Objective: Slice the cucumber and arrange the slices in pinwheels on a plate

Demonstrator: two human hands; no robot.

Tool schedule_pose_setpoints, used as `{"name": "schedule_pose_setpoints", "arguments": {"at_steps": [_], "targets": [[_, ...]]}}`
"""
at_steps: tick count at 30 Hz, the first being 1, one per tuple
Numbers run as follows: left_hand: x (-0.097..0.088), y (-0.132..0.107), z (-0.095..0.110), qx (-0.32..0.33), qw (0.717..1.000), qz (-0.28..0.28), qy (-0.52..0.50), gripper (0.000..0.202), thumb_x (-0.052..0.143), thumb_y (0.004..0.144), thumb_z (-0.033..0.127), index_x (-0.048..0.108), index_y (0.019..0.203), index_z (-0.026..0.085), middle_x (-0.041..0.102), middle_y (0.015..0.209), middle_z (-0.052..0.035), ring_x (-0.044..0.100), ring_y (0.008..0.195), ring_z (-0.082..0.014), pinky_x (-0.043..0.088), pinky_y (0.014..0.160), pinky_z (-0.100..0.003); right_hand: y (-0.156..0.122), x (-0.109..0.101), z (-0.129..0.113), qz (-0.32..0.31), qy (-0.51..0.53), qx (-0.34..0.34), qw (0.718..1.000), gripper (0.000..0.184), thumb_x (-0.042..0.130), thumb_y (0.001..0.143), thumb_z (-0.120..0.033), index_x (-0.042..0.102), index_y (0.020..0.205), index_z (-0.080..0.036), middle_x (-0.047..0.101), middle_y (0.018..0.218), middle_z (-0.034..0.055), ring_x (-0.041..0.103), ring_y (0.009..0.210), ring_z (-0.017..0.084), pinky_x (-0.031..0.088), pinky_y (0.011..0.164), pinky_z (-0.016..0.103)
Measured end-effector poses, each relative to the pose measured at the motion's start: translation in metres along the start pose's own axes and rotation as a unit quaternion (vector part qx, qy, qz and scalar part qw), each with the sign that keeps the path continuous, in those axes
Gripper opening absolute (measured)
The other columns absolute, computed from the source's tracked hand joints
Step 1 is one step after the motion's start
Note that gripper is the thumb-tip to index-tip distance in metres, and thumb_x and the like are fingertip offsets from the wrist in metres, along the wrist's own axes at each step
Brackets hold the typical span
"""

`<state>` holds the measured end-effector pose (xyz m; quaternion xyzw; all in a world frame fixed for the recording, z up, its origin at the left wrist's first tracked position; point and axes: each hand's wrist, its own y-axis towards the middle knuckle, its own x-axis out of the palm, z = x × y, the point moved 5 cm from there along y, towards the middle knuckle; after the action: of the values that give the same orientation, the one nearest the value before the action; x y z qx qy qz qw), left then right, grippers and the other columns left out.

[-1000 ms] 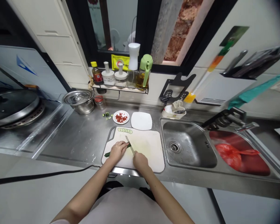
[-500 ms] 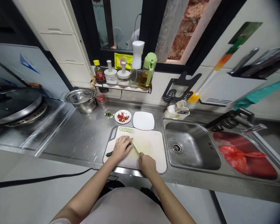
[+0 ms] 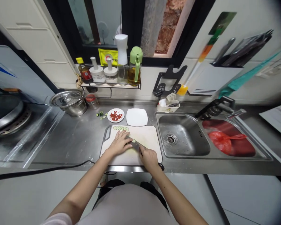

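Observation:
On the white cutting board (image 3: pixel 140 157), my right hand (image 3: pixel 149 158) is wrapped round the black handle of a kitchen knife (image 3: pixel 136 145). The blade's broad face shows, with a pale green cucumber slice (image 3: pixel 133 141) on it. My left hand (image 3: pixel 119 143) rests at the blade's left side, fingers stretched and apart, the fingertips at or very near the blade. Any cucumber under that palm is hidden. A row of overlapping cucumber slices (image 3: pixel 121 128) lies at the board's upper left.
Behind the board are a plate of chopped red pieces (image 3: pixel 116 116), a white plate (image 3: pixel 137 117) and cucumber scraps (image 3: pixel 101 115). To the right is a sink (image 3: pixel 184 137) with a red plastic bag (image 3: pixel 221 142). A lidded steel pot (image 3: pixel 75 104) stands left, below a condiment shelf (image 3: pixel 112 85).
The knife has turned from nearly edge-on to showing its broad face, a slice now on it. My left fingers have spread. The cucumber end left of my hand no longer shows. The view has shifted.

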<state>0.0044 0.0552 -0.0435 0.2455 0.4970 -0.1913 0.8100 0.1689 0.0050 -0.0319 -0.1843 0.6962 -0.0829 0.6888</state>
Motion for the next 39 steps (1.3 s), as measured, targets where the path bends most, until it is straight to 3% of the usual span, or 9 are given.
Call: {"name": "schedule_pose_setpoints", "arguments": {"at_steps": [11,22,25,27,29,31,34,39], "targets": [[0.006,0.001,0.01,0.042,0.999,-0.002,0.001,0.021,0.05,0.094,0.037,0.066,0.099,0.024,0.065,0.106,-0.0039,0.051,0.117,-0.0208,0.027,0.114,-0.049,0.003,0.0,0.005,0.008,0.002,0.013,1.0,0.029,0.047,0.094,-0.029,0.056,0.121,-0.02,0.072,0.098,0.0122,0.067,0.091,0.023,0.04,0.077,0.029],[0.009,0.015,0.015,0.078,0.997,-0.013,0.008,0.021,0.044,0.095,0.021,0.064,0.091,0.023,0.066,0.091,-0.0031,0.056,0.1,-0.0174,0.032,0.109,-0.04,0.005,-0.001,0.015,-0.01,0.023,0.045,0.999,0.029,0.044,0.093,-0.026,0.057,0.119,-0.023,0.072,0.097,0.0096,0.068,0.093,0.024,0.04,0.075,0.029],[0.009,0.02,0.007,0.004,1.0,0.0,-0.031,0.021,0.043,0.095,0.024,0.063,0.091,0.023,0.066,0.094,-0.0037,0.055,0.1,-0.0181,0.033,0.106,-0.04,0.006,0.001,0.021,-0.003,0.028,0.049,0.998,0.028,0.042,0.095,-0.028,0.058,0.117,-0.023,0.072,0.095,0.0093,0.068,0.09,0.024,0.041,0.073,0.029],[0.009,0.024,-0.01,-0.122,0.991,0.025,-0.052,0.02,0.045,0.094,0.027,0.064,0.091,0.023,0.065,0.102,-0.0047,0.053,0.105,-0.0206,0.036,0.101,-0.04,0.007,0.003,0.028,0.0,0.032,0.057,0.998,0.029,0.042,0.095,-0.031,0.058,0.118,-0.023,0.072,0.094,0.0092,0.068,0.089,0.023,0.041,0.073,0.029],[0.012,0.026,-0.033,-0.276,0.958,0.043,-0.063,0.018,0.048,0.092,0.029,0.065,0.09,0.024,0.064,0.11,-0.0055,0.05,0.11,-0.0245,0.038,0.096,-0.041,0.007,0.004,0.035,0.004,0.036,0.068,0.997,0.029,0.043,0.095,-0.031,0.059,0.118,-0.023,0.072,0.095,0.0089,0.068,0.089,0.023,0.04,0.072,0.028],[0.018,0.027,-0.051,-0.386,0.919,0.034,-0.073,0.017,0.051,0.089,0.03,0.067,0.088,0.025,0.062,0.114,-0.0056,0.047,0.114,-0.0276,0.038,0.094,-0.043,0.007,0.005,0.041,0.005,0.041,0.075,0.996,0.029,0.042,0.095,-0.031,0.06,0.117,-0.023,0.073,0.095,0.0084,0.068,0.088,0.022,0.04,0.071,0.028],[0.029,0.036,-0.065,-0.45,0.888,0.015,-0.09,0.016,0.053,0.087,0.03,0.069,0.086,0.026,0.06,0.117,-0.0052,0.044,0.117,-0.0295,0.036,0.093,-0.044,0.007,0.006,0.045,-0.002,0.048,0.084,0.995,0.03,0.042,0.095,-0.033,0.06,0.118,-0.024,0.073,0.096,0.0087,0.068,0.089,0.023,0.041,0.072,0.027],[0.033,0.056,-0.075,-0.454,0.888,0.027,-0.07,0.02,0.051,0.087,0.027,0.07,0.082,0.025,0.057,0.116,-0.0077,0.043,0.116,-0.0302,0.033,0.093,-0.044,0.007,0.007,0.047,-0.015,0.061,0.092,0.994,0.038,0.04,0.096,-0.034,0.057,0.128,-0.024,0.072,0.1,0.0099,0.068,0.093,0.022,0.042,0.075,0.027]]}}
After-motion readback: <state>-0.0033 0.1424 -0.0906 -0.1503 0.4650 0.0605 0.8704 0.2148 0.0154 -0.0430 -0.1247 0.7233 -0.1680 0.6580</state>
